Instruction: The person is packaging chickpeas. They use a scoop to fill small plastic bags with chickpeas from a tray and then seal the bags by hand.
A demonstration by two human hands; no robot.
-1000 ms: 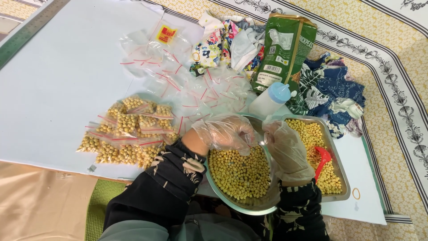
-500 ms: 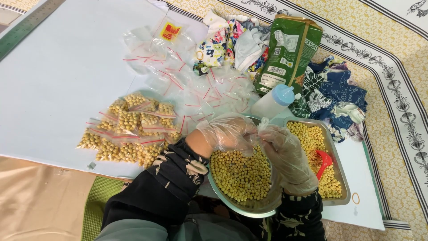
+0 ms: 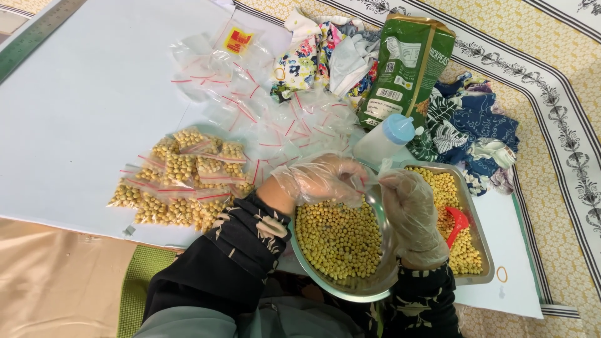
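Landmark: round steel bowl [image 3: 369, 285] of chickpeas [image 3: 338, 238].
Left hand [image 3: 322, 178]: gloved, fingers curled over bowl's far rim; contents unclear.
Right hand [image 3: 413, 216]: gloved, gripping bowl's right rim.
Done: filled bags [image 3: 181, 184] piled left of bowl.
Left: empty bags [image 3: 282, 125] beyond bowl; tray [image 3: 479, 241] right, stocked.

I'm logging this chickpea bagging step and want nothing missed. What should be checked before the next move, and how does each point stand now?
1. Gloves on left hand and right hand: ok.
2. Round bowl holds chickpeas: ok.
3. Empty zip bags lie within reach: ok.
4. Small bag between the fingers, open or shut: cannot tell.
5. Red scoop rests in the steel tray: ok.
6. Filled bags piled clear of the bowl: ok.
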